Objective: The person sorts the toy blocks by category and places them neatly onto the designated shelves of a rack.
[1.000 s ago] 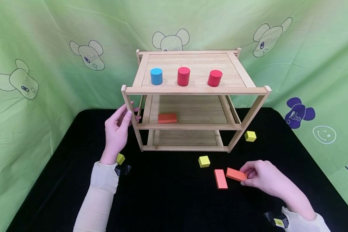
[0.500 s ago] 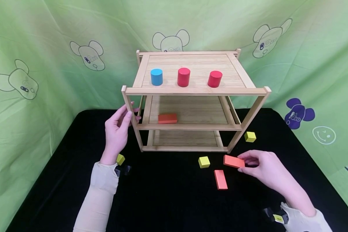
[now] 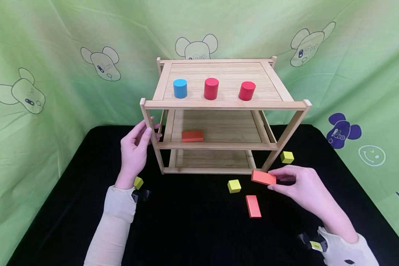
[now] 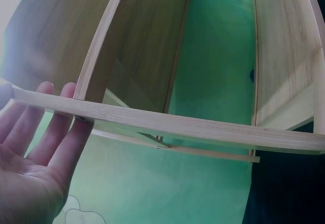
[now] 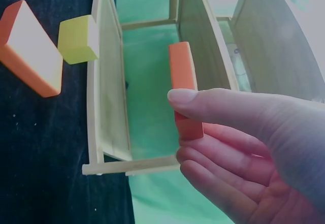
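Observation:
My left hand (image 3: 133,149) grips the front left post of a three-tier wooden shelf (image 3: 216,145); in the left wrist view its fingers (image 4: 56,137) pass behind the post. An orange-red rectangular block (image 3: 263,177) is pinched by one end between the thumb and fingers of my right hand (image 3: 300,183). That block is off the cloth, before the shelf's front right foot. In the right wrist view the thumb lies across the block (image 5: 183,66). A second orange-red block (image 3: 253,206) lies flat on the black cloth, and a third block (image 3: 192,136) rests on the middle tier, at the left.
On the top tier stand a blue cylinder (image 3: 180,88) and two red cylinders, one central (image 3: 211,89) and one tilted-looking cylinder (image 3: 247,91) at right. Yellow cubes lie on the cloth: one cube (image 3: 234,186) in front, another cube (image 3: 287,157) at right, and a partly hidden cube (image 3: 138,182) by the left wrist.
My right hand has lifted the orange-red block from beside the other one and carried it forward and slightly left, toward the shelf. The left hand stays on the post.

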{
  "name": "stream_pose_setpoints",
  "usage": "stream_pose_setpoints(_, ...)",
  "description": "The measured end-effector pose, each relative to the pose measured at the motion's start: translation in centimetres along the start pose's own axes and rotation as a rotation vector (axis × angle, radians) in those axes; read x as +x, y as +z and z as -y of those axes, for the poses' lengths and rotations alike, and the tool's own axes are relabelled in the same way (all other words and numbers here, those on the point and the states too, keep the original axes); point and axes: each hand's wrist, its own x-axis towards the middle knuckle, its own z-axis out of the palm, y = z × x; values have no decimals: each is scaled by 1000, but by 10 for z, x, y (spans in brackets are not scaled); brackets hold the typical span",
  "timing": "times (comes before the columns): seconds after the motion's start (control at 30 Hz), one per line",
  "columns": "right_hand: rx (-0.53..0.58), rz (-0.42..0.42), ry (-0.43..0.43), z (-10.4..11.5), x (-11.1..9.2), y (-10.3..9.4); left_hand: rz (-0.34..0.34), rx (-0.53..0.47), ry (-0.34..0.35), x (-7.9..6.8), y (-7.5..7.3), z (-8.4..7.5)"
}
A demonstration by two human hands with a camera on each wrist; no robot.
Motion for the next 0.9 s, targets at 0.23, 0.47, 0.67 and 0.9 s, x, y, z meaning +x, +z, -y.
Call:
stream_pose_setpoints(0.23, 21, -29, -57, 3, 5, 2, 5, 3, -3, 0, -1, 1)
stream_pose_setpoints(0.47, 30, -39, -94, 9, 13, 2, 4, -2, -12, 1, -1, 1)
stream_pose_setpoints(0.67, 25, -69, -114, 16, 20, 1, 8, 7, -11, 0, -1, 1)
stream_pose_setpoints(0.9, -12, -127, -151, 26, 29, -1, 5, 6, -8, 0, -1, 0)
